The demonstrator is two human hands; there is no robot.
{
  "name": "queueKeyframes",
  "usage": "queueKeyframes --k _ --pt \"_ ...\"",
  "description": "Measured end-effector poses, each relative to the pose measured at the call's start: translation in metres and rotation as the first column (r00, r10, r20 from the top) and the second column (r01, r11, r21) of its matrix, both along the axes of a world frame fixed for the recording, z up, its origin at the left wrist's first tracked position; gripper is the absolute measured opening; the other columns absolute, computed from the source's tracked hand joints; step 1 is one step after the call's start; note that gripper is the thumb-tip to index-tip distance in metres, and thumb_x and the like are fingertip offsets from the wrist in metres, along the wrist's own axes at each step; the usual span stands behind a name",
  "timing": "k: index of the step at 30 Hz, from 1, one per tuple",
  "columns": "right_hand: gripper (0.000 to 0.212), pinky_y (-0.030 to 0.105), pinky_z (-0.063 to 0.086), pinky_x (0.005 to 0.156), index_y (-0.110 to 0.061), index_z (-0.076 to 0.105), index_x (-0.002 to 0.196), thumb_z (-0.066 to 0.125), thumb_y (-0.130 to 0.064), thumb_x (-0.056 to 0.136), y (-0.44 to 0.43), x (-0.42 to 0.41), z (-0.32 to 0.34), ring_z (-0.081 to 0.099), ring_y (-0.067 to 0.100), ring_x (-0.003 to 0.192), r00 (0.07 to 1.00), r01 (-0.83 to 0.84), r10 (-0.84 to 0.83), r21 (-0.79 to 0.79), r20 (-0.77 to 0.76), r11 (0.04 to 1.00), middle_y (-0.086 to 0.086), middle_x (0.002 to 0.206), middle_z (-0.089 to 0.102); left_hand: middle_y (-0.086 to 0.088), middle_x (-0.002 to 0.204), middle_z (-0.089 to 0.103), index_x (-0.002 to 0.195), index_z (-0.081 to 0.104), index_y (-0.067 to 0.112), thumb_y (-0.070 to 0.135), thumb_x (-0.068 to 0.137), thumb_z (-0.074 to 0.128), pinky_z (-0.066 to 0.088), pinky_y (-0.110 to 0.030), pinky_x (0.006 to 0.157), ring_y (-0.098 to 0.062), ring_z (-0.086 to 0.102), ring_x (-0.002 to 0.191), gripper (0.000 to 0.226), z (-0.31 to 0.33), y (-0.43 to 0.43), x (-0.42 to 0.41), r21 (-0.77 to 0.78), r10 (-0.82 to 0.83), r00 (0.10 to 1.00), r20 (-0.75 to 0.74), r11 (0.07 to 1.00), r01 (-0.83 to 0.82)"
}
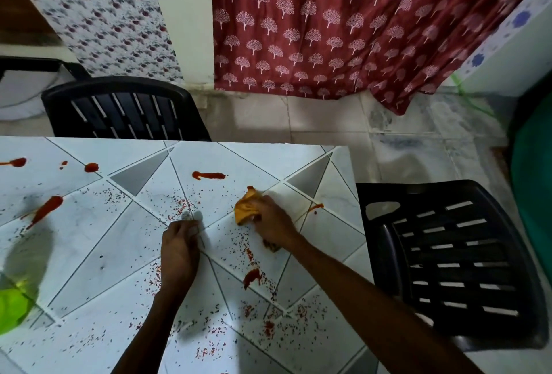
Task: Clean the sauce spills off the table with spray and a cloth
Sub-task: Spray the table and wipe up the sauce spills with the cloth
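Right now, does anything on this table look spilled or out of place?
Yes. Red sauce blobs and streaks dot the table: one near the far edge, one on the left, one between the arms. Fine red specks are scattered around them. The right hand presses an orange cloth down.

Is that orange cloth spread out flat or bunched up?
Bunched up. The orange cloth is crumpled into a wad under the right hand, pressed onto the table, one corner sticking up.

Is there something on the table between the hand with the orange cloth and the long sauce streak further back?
Nothing visible. The right hand holds the orange cloth on the table, and only bare tabletop with small specks lies between it and the sauce streak.
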State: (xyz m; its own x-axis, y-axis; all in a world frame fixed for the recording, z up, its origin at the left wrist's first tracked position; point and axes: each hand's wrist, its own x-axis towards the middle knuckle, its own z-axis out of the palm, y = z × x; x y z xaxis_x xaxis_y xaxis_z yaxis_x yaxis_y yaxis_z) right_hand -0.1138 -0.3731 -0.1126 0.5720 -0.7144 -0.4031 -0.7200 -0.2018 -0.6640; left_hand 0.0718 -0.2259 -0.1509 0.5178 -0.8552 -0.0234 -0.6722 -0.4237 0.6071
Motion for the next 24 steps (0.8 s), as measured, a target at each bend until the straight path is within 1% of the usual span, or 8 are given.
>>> queueKeyframes --k 2,4,6,9,12,16,20,24 --pt "0.055 0.042 0.047 0.106 -0.027 0.052 0.143 0.063 -0.011 0.092 0.021 0.006 -0.006 0.049 0.029 0.131 0.997 -0.075 0.075 0.026 0.007 0.997 0.005 0.153 0.041 -0.022 0.123 0.056 0.125 0.061 0.001 -0.004 0.081 0.063 0.049 -0.047 0.092 -0.043 0.053 0.106 0.044 -0.003 0.000 0.005 0.047 -0.015 0.999 0.038 0.999 0.013" --pt "0.058 0.038 0.045 0.107 -0.025 0.050 0.145 0.062 -0.007 0.092 0.032 0.006 -0.009 0.047 0.029 0.133 0.994 -0.112 0.111 0.063 0.017 0.992 0.007 0.152 0.043 -0.026 0.125 0.055 0.126 0.059 -0.001 0.011 0.085 0.060 0.049 -0.048 0.093 -0.045 0.053 0.107 0.043 -0.005 -0.001 0.009 0.078 -0.052 0.996 0.073 0.996 0.046" --pt "0.053 0.036 0.046 0.101 -0.020 0.052 0.143 0.062 -0.007 0.092 0.034 0.000 -0.004 0.051 0.030 0.125 0.995 -0.092 0.088 0.085 0.051 0.992 0.011 0.139 0.052 -0.026 0.128 0.055 0.126 0.059 0.000 0.027 0.088 0.056 0.049 -0.049 0.092 -0.045 0.053 0.109 0.047 -0.005 -0.003 0.009 0.113 -0.069 0.991 0.112 0.992 0.057" --pt "0.039 0.036 0.050 0.095 -0.013 0.061 0.130 0.065 -0.009 0.091 0.014 -0.017 0.015 0.058 0.026 0.113 0.990 0.055 -0.065 0.077 0.123 0.995 0.009 0.121 0.061 -0.025 0.128 0.055 0.125 0.061 0.000 0.029 0.091 0.059 0.051 -0.049 0.088 -0.044 0.054 0.107 0.044 -0.007 -0.006 0.007 0.128 -0.062 0.986 0.157 0.991 0.043" --pt "0.032 0.028 0.049 0.094 -0.013 0.064 0.125 0.062 -0.008 0.093 -0.024 -0.034 0.039 0.061 0.022 0.114 0.963 0.203 -0.210 0.059 0.170 0.977 0.004 0.123 0.065 -0.026 0.127 0.055 0.124 0.061 -0.001 0.025 0.091 0.058 0.051 -0.049 0.087 -0.044 0.054 0.105 0.042 -0.008 -0.006 0.005 0.127 -0.040 0.986 0.161 0.992 0.019" --pt "0.038 0.004 0.039 0.083 -0.013 0.062 0.131 0.057 -0.003 0.095 -0.083 -0.043 0.063 0.058 0.019 0.118 0.876 0.442 -0.435 0.011 0.208 0.897 -0.003 0.120 0.060 -0.024 0.122 0.057 0.120 0.062 -0.002 0.016 0.092 0.054 0.051 -0.047 0.087 -0.040 0.055 0.104 0.035 -0.004 -0.006 0.002 0.081 -0.045 0.993 0.109 0.996 0.036" --pt "0.038 0.028 0.040 0.098 -0.007 0.057 0.136 0.059 -0.016 0.099 -0.132 -0.037 0.067 0.054 0.031 0.126 0.832 0.539 -0.531 -0.006 0.159 0.842 0.015 0.135 0.060 -0.018 0.124 0.060 0.113 0.065 0.006 0.006 0.094 0.053 0.052 -0.045 0.093 -0.032 0.056 0.109 0.023 0.011 -0.004 -0.004 0.037 0.037 0.999 -0.037 0.999 -0.035" --pt "0.049 0.027 0.037 0.104 -0.008 0.062 0.132 0.066 -0.036 0.092 -0.152 -0.007 0.039 0.053 0.031 0.130 0.890 0.453 -0.453 0.014 0.053 0.891 0.015 0.140 0.058 -0.012 0.108 0.068 0.102 0.072 0.012 -0.011 0.080 0.058 0.050 -0.033 0.083 -0.030 0.064 0.094 0.034 0.020 0.009 0.003 0.012 0.051 0.998 -0.044 0.999 -0.051"
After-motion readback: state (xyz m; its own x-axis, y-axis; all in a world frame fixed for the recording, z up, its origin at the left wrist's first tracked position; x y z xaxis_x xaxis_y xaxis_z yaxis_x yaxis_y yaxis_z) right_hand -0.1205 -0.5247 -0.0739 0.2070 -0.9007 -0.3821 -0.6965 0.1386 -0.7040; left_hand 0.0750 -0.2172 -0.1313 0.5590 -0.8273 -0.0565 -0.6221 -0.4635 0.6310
